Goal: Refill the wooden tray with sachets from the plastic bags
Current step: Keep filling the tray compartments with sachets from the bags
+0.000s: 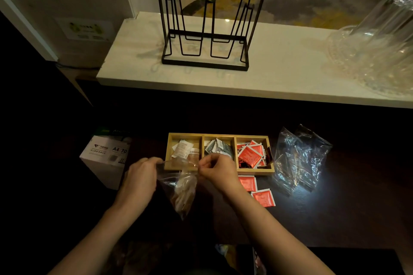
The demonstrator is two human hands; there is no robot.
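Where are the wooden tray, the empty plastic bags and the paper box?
wooden tray [254, 170]: head view, front rim.
empty plastic bags [299, 158]: head view, crumpled middle.
paper box [105, 156]: head view, top face.

A hotel or café service counter, by the look of it: a pale marble ledge [279, 78] carries a black wire cup rack with a wooden handle [206, 18] and clear patterned glassware [377, 51], facing a lobby's polished patterned floor [312, 0]; below lies a 3-compartment wooden sachet tray [220, 137].
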